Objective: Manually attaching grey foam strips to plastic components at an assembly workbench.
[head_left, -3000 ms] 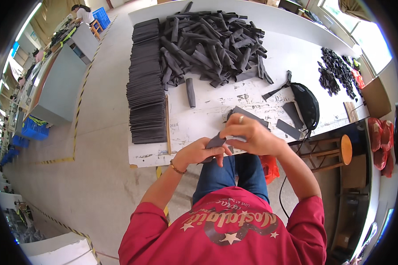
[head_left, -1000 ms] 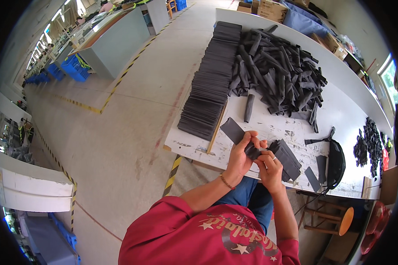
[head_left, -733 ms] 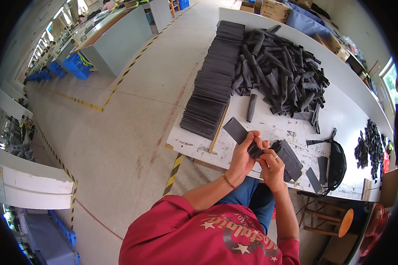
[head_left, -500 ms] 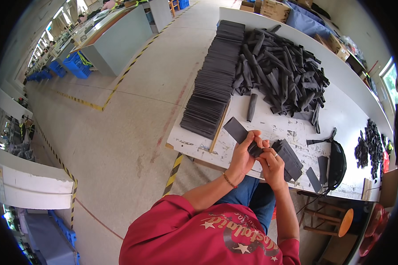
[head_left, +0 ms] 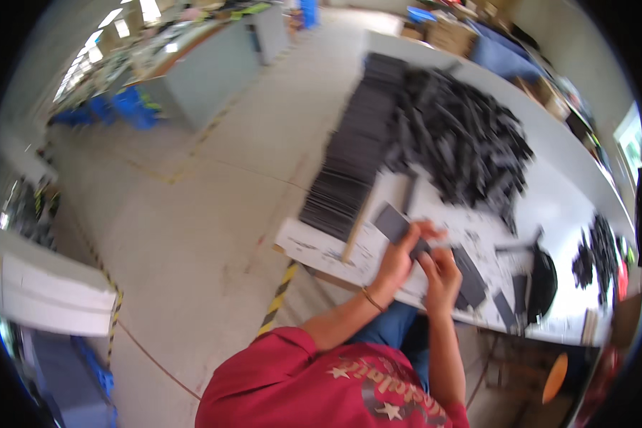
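Dark strip [head_left: 391, 222], one: hung over the surface [head_left: 556, 207], near edge; long axis slanted, free end pointed far-left. Left hand [head_left: 398, 261]: angled inward, fingers closed round it. Right hand [head_left: 442, 284]: fingers bent at its near end; grip blurred, undeterminable.

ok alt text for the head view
A left hand holds a dark grey strip, the right hand at its near end, over a white worktable. Nearby lie a stacked row of strips and a loose dark heap.

A left hand [head_left: 398, 260] holds a dark strip [head_left: 391, 222], a right hand [head_left: 442, 279] pinching its near end; beyond both, a dark heap [head_left: 464, 135] covers part of the bench [head_left: 549, 200].
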The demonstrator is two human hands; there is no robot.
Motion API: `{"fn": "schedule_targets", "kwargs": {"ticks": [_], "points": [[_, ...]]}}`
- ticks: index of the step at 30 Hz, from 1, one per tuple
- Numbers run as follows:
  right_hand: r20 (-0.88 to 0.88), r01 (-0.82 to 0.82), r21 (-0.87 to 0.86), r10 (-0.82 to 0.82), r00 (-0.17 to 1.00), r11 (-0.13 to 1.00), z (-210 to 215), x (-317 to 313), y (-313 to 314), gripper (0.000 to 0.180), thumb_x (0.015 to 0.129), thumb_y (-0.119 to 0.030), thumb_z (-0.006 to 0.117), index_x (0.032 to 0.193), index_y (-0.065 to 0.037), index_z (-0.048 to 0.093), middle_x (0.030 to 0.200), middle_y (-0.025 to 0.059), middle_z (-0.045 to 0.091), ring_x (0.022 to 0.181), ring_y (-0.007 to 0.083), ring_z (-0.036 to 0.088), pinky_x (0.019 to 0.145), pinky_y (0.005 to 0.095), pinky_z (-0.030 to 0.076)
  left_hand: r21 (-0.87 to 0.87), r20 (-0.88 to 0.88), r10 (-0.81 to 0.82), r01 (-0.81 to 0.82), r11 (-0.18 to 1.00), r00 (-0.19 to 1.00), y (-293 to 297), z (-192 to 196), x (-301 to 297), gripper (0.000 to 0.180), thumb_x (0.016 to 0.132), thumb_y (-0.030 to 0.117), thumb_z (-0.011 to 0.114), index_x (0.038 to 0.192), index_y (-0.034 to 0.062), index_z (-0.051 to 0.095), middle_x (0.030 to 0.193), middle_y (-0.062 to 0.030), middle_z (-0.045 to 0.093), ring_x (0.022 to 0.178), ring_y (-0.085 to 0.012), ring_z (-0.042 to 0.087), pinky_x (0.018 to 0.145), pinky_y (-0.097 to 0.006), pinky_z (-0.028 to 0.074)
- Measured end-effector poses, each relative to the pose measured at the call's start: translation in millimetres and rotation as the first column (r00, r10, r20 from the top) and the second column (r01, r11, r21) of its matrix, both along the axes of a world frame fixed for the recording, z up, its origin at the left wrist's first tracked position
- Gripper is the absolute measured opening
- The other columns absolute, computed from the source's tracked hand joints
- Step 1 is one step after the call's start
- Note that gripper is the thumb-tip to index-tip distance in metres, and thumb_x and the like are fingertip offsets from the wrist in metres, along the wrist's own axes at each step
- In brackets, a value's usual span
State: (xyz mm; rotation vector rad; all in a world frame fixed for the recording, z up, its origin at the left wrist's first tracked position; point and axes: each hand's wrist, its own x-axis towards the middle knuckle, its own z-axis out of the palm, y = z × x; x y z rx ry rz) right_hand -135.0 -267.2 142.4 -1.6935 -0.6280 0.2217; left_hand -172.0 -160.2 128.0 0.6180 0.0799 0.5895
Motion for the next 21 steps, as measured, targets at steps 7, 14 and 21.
{"fn": "schedule_targets", "kwargs": {"ticks": [7, 14, 21], "points": [[0.032, 0.174, 0.243, -0.187, 0.982, 0.954, 15, -10, 0, 0.014, 0.084, -0.001, 0.069, 0.083, -0.001, 0.055, 0.1, 0.0052, 0.057, 0.087, 0.0115, 0.052, 0.078, 0.024, 0.043, -0.081, 0.251, -0.086, 0.11, 0.991, 0.964, 24, 12, 9, 0.035, 0.1, 0.03, 0.046, 0.117, 0.0005, 0.056, 0.109, -0.0176, 0.066, 0.125, -0.0387, 0.049, 0.113, -0.048, 0.028], [-0.072, 0.126, 0.198, -0.114, 0.991, 0.972, 19, -2, -4, 0.007, 0.087, -0.002, 0.064, 0.087, -0.001, 0.058, 0.084, 0.0049, 0.06, 0.073, 0.0134, 0.055, 0.067, 0.0265, 0.045, -0.043, 0.061, -0.023, 0.026, 0.999, 0.998, 12, 25, -3, 0.04, 0.097, 0.034, 0.054, 0.118, 0.0, 0.056, 0.106, -0.0177, 0.066, 0.112, -0.0366, 0.059, 0.099, -0.049, 0.046], [0.416, 0.119, 0.048, -0.128, 0.9, 0.992, 11, -2, -13, 0.011, 0.082, 0.003, 0.066, 0.086, 0.0, 0.057, 0.08, 0.0115, 0.058, 0.071, 0.0232, 0.058, 0.066, 0.0304, 0.046, -0.183, -0.129, 0.099, -0.122, 0.976, 0.987, 39, -14, -8, 0.025, 0.09, 0.018, 0.065, 0.105, -0.0017, 0.06, 0.095, -0.0159, 0.067, 0.086, -0.0308, 0.066, 0.085, -0.046, 0.054]]}}
